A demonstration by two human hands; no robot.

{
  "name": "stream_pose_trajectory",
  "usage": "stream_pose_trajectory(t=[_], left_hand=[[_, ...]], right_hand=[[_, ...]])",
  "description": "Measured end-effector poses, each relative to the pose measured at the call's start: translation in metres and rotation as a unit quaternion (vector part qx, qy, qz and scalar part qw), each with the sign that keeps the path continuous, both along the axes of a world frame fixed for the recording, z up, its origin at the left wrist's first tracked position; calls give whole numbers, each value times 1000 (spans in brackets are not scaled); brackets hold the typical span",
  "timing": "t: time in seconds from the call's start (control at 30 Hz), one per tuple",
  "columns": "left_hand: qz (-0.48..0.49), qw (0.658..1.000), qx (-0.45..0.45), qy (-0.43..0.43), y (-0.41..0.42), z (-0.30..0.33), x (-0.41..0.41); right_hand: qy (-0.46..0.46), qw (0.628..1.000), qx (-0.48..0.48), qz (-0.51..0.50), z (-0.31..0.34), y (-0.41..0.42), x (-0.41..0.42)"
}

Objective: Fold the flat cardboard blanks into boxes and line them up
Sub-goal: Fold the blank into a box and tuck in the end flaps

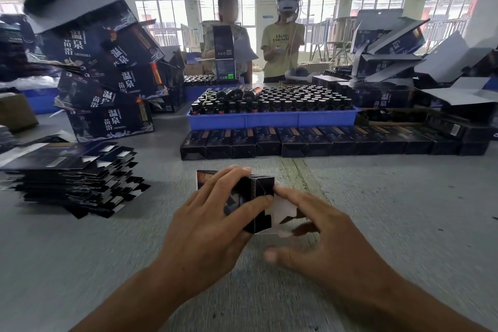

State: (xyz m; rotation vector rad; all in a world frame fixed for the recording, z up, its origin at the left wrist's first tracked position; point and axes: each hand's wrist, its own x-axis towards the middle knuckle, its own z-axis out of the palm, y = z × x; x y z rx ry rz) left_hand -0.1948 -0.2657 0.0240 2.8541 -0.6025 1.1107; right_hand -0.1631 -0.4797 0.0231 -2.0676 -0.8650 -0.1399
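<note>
Grey felt-like covering lay over the work table (390,197), in a bright hall with tall windows behind. At far left a stack of flat blanks (72,183) sat fanned out, its left end cut off by the frame edge. Above it a leaning pile of larger dark cartons (107,75) rose out of view at the top, their print partly blurred. Near the centre, the left hand (210,226) gripped a half-formed box (250,197) that rested on the table, fingers spread over its top and near side and thumb curled across the front; much of the box was hidden beneath them. Its open right end showed pale flaps (280,213). The right hand (326,232) was just beside it, fingers spread, forefinger touching the box's upper corner; motion blur hid whether the others met the flaps. Beyond, a row of finished boxes (323,143) lined the front of a blue tray (272,120) of dark bottles (283,101). Two people (280,43) stood across the table. At right, open cartons (404,62) lay heaped, running off frame.
</note>
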Motion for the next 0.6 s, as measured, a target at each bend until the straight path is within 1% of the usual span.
stream_pose_trajectory(t=[0.13,0.27,0.43,0.6], left_hand=[[-9,1000,4,-11,-2,0,-1],[-20,1000,8,-19,-5,0,-2],[-13,998,43,-36,-8,0,-1],[-3,998,54,-36,-10,3,-2]], right_hand=[[-52,998,35,-21,1,2,3],[-59,994,83,-49,0,0,4],[-68,991,96,-68,1,1,3],[-72,990,95,-76,2,1,3]])
